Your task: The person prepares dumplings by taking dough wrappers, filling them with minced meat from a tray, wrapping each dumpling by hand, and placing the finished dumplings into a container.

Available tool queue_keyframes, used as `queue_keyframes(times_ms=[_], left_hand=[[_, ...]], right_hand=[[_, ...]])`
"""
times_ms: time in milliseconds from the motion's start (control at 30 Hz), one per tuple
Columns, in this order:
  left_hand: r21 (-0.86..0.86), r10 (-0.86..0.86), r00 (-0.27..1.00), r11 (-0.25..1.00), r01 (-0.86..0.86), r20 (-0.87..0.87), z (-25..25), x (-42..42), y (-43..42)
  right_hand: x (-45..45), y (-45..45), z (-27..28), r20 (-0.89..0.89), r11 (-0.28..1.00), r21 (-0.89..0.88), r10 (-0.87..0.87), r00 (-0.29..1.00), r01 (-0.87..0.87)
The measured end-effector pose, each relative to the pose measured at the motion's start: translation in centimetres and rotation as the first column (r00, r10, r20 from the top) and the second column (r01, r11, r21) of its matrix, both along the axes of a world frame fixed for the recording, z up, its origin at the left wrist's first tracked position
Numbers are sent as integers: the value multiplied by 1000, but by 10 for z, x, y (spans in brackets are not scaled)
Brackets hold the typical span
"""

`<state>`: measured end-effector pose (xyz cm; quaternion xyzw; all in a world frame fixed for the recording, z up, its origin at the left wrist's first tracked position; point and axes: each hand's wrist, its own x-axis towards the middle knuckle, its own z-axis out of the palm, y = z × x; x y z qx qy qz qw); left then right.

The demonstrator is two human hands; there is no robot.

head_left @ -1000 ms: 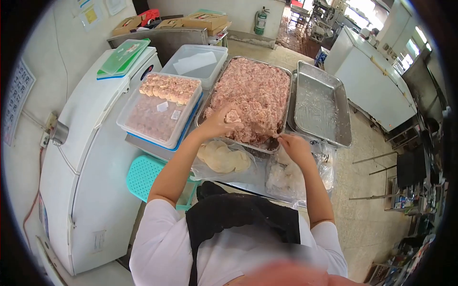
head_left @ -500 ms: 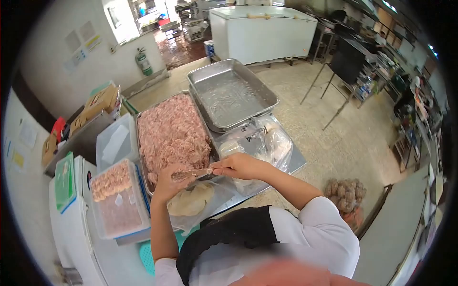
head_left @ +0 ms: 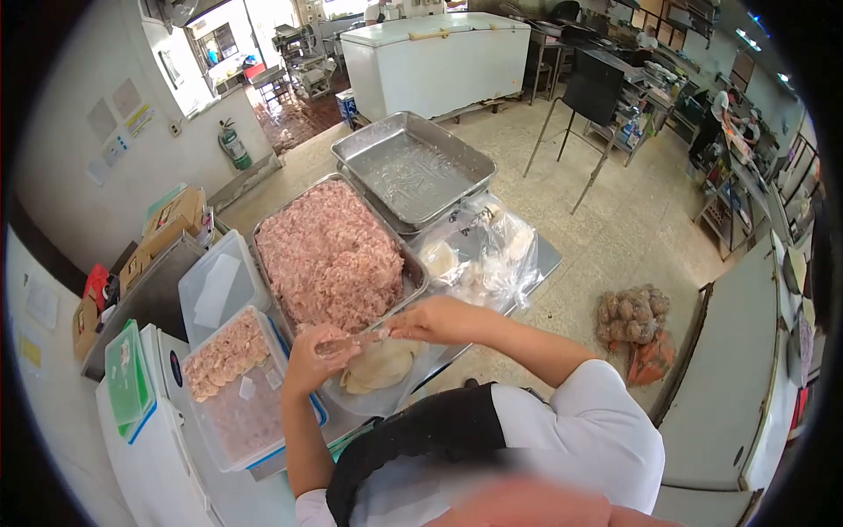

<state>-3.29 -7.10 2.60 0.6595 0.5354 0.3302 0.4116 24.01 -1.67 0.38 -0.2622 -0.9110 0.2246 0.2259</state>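
Note:
My left hand [head_left: 318,362] is cupped at the near edge of the meat tray, its fingers curled round what looks like a dumpling wrapper with minced meat, mostly hidden. Reaching in from the right, my right hand [head_left: 432,321] pinches a thin flat stick [head_left: 362,338] whose far end meets the left palm. Minced meat [head_left: 329,246] is heaped in a metal tray [head_left: 416,283] just beyond both hands. Below them lies a stack of pale round wrappers [head_left: 379,365] on plastic. To the left, a clear plastic box [head_left: 224,430] holds rows of meat-filled pieces along its far end.
A second metal tray [head_left: 413,171] stands behind the meat. Clear bags of pale wrappers [head_left: 479,259] lie at the table's right. A netted bundle of round brown items [head_left: 632,316] is on the floor. Beyond are a white chest freezer [head_left: 439,66] and distant people.
The head view has shifted, showing more of the room's far right. Both hands remain together near the tray's edge, with the stick still between them.

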Motion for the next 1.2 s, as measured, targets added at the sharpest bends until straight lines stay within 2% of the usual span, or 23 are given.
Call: queue_keyframes(times_ms=[67, 133, 167, 200, 300, 367, 400, 467, 500, 600, 700, 800, 900, 1000, 1100, 1200], left_hand=[[17, 64, 993, 998, -66, 100, -25, -18, 2], [46, 95, 983, 994, -103, 159, -38, -32, 4], [65, 93, 982, 992, -106, 167, -40, -36, 4], [81, 92, 981, 991, -107, 173, -39, -41, 2], [314, -2, 996, 949, 31, -94, -32, -58, 0], [79, 51, 993, 995, -60, 104, -25, -60, -14], [-46, 92, 977, 995, -84, 194, -19, -59, -20], [-21, 89, 969, 996, -87, 231, -1, -54, -34], [-10, 89, 964, 996, -90, 251, 4, -53, -38], [440, -54, 996, 898, 17, 71, -22, -63, -29], [163, -77, 987, 985, 53, 145, -31, -69, -36], [144, -3, 1000, 990, 2, 10, -24, -74, -40], [210, 1, 1000, 978, 6, -31, -26, -82, -40], [217, -10, 996, 976, -9, 90, -16, -76, -45], [140, 54, 997, 988, -62, 58, -19, -81, -46], [214, 59, 995, 974, -75, 79, -13, -87, -52]], right_hand=[[-6, -2, 2, 67, 990, 112, -95, 993, 88], [-15, -18, 37, 82, 943, 254, -241, 967, 214], [-22, -29, 44, -1, 918, 320, -247, 969, 234], [-31, -35, 38, 18, 921, 321, -239, 971, 220], [-47, -46, 24, 64, 933, 289, -240, 969, 213], [-41, -38, 31, 89, 940, 234, -276, 957, 250], [-37, -38, 34, 18, 947, 212, -252, 967, 243], [-28, -43, 42, -125, 959, 168, -209, 970, 228], [-26, -48, 46, -113, 969, 130, -197, 974, 211], [-40, -71, 46, -94, 980, 78, -174, 980, 182], [-66, -78, 24, 13, 990, 72, -119, 993, 118], [-57, -83, 50, 48, 961, 178, -222, 974, 211], [-63, -90, 54, -64, 939, 238, -239, 969, 247], [-75, -91, 36, 82, 962, 197, -206, 975, 187], [-64, -84, 47, 45, 969, 148, -204, 978, 196], [-60, -69, 19, -250, 982, 111, -124, 960, 155]])
